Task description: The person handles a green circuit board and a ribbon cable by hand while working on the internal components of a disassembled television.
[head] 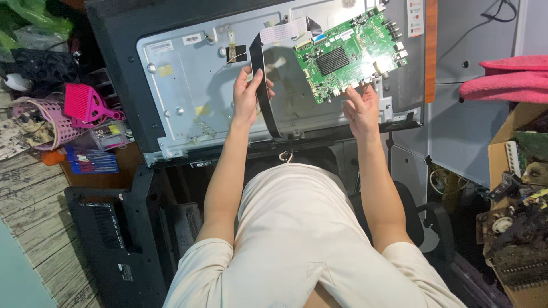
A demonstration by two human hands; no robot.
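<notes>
A flat television lies face down with its grey metal back panel point(188, 85) exposed. My right hand point(362, 109) holds the lower edge of a green circuit board point(348, 54), lifted and tilted above the panel's right part. My left hand point(249, 97) grips a long black ribbon strip point(266, 102) that curves from the board's top left corner down to the panel's lower edge. A white flat cable point(282, 31) also joins the board at its top left.
A pink brush point(85, 104) and a pink basket point(48, 122) sit at the left beside blue packets point(91, 159). A black plastic back cover point(120, 239) lies lower left. A cardboard box of electronic scrap point(516, 228) stands at the right, pink cloth point(502, 80) above it.
</notes>
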